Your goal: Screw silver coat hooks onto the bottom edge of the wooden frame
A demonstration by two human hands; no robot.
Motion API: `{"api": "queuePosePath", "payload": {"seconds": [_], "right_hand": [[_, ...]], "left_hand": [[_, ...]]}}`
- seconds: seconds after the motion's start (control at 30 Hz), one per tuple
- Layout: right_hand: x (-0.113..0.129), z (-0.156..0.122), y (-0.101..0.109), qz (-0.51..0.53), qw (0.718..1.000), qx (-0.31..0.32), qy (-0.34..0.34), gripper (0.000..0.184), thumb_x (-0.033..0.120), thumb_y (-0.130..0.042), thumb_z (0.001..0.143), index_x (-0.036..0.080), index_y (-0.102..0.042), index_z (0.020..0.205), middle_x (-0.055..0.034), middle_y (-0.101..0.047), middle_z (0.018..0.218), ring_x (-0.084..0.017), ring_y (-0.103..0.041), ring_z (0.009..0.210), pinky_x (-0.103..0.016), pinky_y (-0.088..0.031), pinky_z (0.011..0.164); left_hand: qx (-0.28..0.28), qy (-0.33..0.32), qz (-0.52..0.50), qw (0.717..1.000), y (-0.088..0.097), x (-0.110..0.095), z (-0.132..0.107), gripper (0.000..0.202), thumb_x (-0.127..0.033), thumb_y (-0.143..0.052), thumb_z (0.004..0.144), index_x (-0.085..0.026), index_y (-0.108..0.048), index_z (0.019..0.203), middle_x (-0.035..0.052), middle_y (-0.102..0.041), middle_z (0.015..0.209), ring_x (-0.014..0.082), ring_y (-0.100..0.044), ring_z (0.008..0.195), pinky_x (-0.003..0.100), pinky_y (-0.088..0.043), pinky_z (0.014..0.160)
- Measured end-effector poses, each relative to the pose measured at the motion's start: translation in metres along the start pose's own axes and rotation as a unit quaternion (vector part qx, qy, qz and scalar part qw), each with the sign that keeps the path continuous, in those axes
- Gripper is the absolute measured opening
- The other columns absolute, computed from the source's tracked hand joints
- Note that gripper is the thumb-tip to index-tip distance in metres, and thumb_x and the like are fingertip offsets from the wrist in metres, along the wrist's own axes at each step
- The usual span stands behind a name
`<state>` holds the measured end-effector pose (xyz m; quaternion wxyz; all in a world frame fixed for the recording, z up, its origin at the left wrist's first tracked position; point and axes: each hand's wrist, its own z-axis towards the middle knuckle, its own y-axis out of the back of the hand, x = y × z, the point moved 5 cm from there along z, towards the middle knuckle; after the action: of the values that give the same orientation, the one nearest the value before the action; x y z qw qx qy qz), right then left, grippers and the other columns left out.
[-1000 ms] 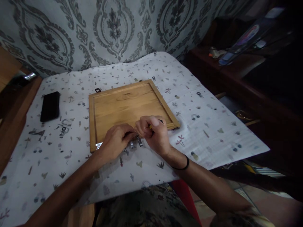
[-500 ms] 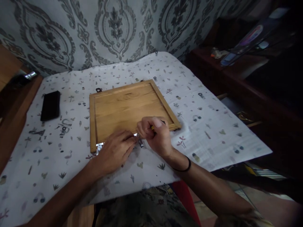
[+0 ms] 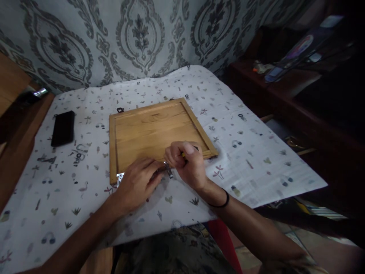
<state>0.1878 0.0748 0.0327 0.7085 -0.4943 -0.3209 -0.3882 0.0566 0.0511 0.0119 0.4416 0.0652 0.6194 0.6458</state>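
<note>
A framed wooden panel (image 3: pixel 154 129) lies flat on the table, with metal hinges along its near edge. One hinge (image 3: pixel 120 177) shows at the near left corner, and another hinge (image 3: pixel 169 171) lies by my fingertips. My left hand (image 3: pixel 137 182) rests over the near edge, fingers bent and closed on the panel there. Just to its right, my right hand (image 3: pixel 186 163) is a fist round a screwdriver (image 3: pixel 184 155). Only bits of its black and yellow handle show; the fist hides its shaft and tip.
A black phone (image 3: pixel 63 128) lies left on the patterned white tablecloth (image 3: pixel 248 152). Behind the table hangs a patterned grey curtain (image 3: pixel 139 34). Dark red wooden furniture (image 3: pixel 256 82) with a bottle stands right, and brown wooden furniture (image 3: pixel 19 152) borders the left.
The view has shifted slightly. My left fingertips have drawn back a little, and more of the hinge between my hands shows. My right fist stays in nearly the same place.
</note>
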Motion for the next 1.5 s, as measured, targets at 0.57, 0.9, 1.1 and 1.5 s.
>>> {"api": "queuePosePath", "payload": {"seconds": [0.57,0.9,1.1,1.5], "right_hand": [[0.0,0.0,0.0,-0.001,1.0,0.002,0.006,0.072,0.069,-0.068,0.085,0.022,-0.03,0.045,0.0084,-0.022,0.044,-0.007,-0.02,0.04,-0.026,-0.019,0.042],[0.0,0.001,0.0,0.007,1.0,-0.003,-0.008,0.072,0.07,-0.066,0.086,0.023,-0.029,0.047,0.0083,-0.022,0.044,-0.007,-0.019,0.039,-0.027,-0.017,0.041],[0.005,0.002,0.007,0.019,0.999,-0.043,-0.015,0.072,0.072,-0.065,0.086,0.023,-0.029,0.047,0.0083,-0.02,0.044,-0.007,-0.016,0.039,-0.026,-0.016,0.038],[0.018,0.006,0.005,0.011,0.998,-0.059,0.021,0.072,0.068,-0.061,0.089,0.023,-0.023,0.047,0.0081,-0.015,0.042,-0.007,-0.012,0.036,-0.025,-0.017,0.037]], "left_hand": [[0.002,0.089,0.063,0.994,-0.014,-0.005,0.007,0.025,-0.037,-0.082,0.086,-0.02,-0.073,0.101,0.0079,-0.068,0.101,0.0311,-0.062,0.099,0.048,-0.051,0.084],[0.0,0.129,0.0,0.992,-0.014,0.0,0.009,0.021,-0.034,-0.085,0.081,-0.021,-0.073,0.093,0.0052,-0.066,0.096,0.0289,-0.061,0.098,0.046,-0.049,0.085],[0.006,0.145,-0.012,0.989,-0.014,0.002,0.011,0.022,-0.037,-0.085,0.081,-0.021,-0.074,0.092,0.0043,-0.064,0.093,0.0281,-0.059,0.097,0.044,-0.048,0.085],[0.011,0.144,-0.009,0.989,-0.013,0.001,0.01,0.03,-0.038,-0.088,0.079,-0.017,-0.074,0.096,0.0051,-0.064,0.097,0.0275,-0.059,0.097,0.044,-0.047,0.088]]}}
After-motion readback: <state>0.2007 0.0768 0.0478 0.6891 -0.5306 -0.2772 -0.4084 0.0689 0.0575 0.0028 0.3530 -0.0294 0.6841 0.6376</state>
